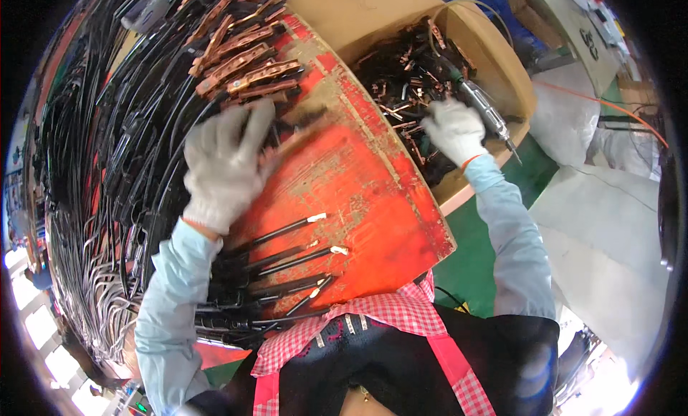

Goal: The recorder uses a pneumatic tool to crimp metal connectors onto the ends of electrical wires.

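Copper clamps (269,75) lie at far cable ends; nearer cables (297,262) on the red worktop (351,172) show none. Left hand's (223,161) fingers half bend over cables, right hand's (455,131) curl inside the carton (502,65); I cannot tell either hold.

dk marking (589,44) on pale grey panel (571,20), upper rt of view; no other txt legible.
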Demonstrator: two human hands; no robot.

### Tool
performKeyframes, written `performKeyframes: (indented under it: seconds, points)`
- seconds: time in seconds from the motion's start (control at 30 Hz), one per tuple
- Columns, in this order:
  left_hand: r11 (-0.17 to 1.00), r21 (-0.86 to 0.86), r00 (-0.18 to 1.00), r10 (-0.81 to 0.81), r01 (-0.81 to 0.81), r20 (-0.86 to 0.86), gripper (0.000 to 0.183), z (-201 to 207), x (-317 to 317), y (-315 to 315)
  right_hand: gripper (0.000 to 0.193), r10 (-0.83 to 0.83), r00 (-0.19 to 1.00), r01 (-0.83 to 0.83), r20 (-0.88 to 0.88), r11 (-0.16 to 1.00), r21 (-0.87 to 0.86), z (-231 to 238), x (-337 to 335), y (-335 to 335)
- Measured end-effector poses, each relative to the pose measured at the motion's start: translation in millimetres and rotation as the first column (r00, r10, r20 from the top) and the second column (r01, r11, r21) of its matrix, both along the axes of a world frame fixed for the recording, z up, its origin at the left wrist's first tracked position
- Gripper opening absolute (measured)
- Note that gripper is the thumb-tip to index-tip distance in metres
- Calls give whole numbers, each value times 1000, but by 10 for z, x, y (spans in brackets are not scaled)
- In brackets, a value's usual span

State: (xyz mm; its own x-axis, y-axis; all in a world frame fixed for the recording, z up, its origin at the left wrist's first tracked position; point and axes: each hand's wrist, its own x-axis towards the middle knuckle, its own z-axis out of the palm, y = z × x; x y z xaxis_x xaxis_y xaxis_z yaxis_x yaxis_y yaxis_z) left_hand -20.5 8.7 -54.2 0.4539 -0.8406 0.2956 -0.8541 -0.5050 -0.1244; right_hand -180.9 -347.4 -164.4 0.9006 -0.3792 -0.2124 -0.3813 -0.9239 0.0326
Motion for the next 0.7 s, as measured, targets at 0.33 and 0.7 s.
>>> performKeyframes:
  seconds: [0.33, 0.7]
  points:
    - [995, -47, 962, -99, 90, -255, 76, 618, -300, 328, 56, -104, 957, 207, -269, 898, 387, -631, -91, 237]
    - [973, 176, 671, 232, -152, -705, 16, 485, -649, 451, 38, -397, 831, 519, -391, 297, 802, -1825, -280, -150]
